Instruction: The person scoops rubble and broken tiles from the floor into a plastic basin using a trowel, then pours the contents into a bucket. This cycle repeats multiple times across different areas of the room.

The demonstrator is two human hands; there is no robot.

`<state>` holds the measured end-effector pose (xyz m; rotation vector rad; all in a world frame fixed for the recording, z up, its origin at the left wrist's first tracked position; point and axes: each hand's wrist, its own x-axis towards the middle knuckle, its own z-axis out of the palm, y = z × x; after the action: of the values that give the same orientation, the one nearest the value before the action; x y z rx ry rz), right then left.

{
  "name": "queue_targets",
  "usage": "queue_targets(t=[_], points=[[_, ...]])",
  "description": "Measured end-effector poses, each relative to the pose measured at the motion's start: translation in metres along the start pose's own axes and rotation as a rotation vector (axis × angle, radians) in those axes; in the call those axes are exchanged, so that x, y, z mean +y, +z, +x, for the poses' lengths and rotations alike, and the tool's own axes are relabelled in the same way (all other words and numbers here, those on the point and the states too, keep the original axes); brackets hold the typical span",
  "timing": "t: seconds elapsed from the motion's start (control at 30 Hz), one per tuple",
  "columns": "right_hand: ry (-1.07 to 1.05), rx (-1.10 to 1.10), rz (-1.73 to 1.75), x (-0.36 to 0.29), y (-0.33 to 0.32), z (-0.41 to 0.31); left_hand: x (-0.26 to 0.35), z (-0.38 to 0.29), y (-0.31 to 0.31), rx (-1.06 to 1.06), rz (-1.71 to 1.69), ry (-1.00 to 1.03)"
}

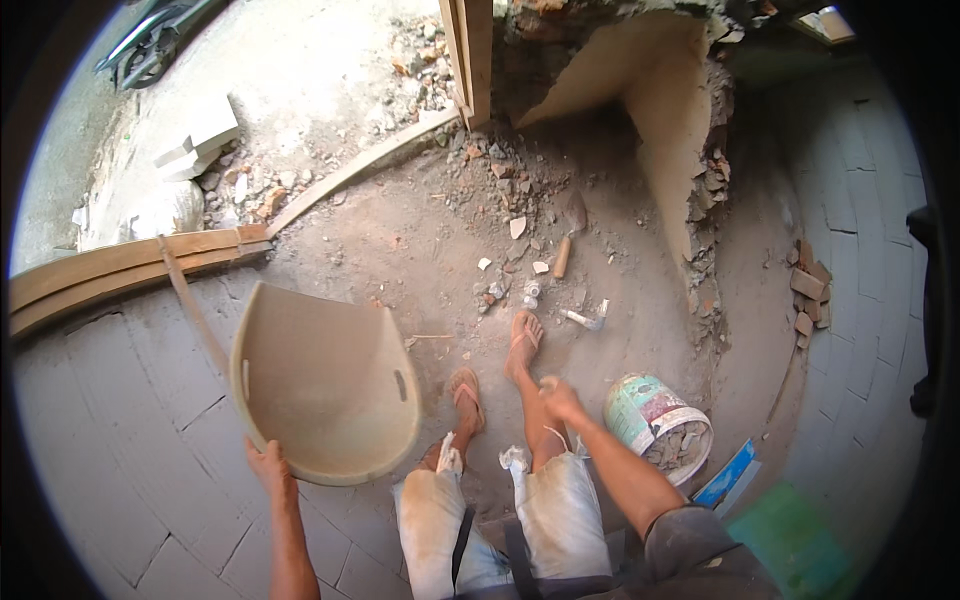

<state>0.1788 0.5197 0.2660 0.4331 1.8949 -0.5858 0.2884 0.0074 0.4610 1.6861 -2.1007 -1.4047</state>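
Observation:
My left hand (271,466) grips the near rim of a beige plastic scoop-shaped rubble pan (322,360). The pan's hollow side faces up, with no rubble in it. Above my right shin is my right hand (562,401), its fingers curled and nothing visible in them. Beyond my sandalled feet lies a trowel (562,257) with a wooden handle, its blade against a heap of broken masonry (510,180). A white bent pipe piece (589,319) rests on the dusty floor near my right foot. To the right, a tilted paint bucket (637,401) holds rubble chunks (679,448).
A broken plastered brick wall (701,225) rises at the right. Behind it, several brick pieces (810,292) are piled. A timber frame (135,274) and a pale sill (360,169) border the opening at the left. Outside are more debris (262,187) and a motorcycle (154,45).

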Motion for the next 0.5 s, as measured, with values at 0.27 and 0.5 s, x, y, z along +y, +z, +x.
queue_targets(t=[0.27, 0.5], points=[[-0.142, 0.436, -0.242, 0.003, -0.106, 0.275, -0.156, 0.121, -0.005, 0.139, 0.007, -0.095], [-0.052, 0.545, -0.495, -0.016, -0.096, 0.377, -0.292, 0.215, -0.031, 0.121, 0.046, -0.156]])
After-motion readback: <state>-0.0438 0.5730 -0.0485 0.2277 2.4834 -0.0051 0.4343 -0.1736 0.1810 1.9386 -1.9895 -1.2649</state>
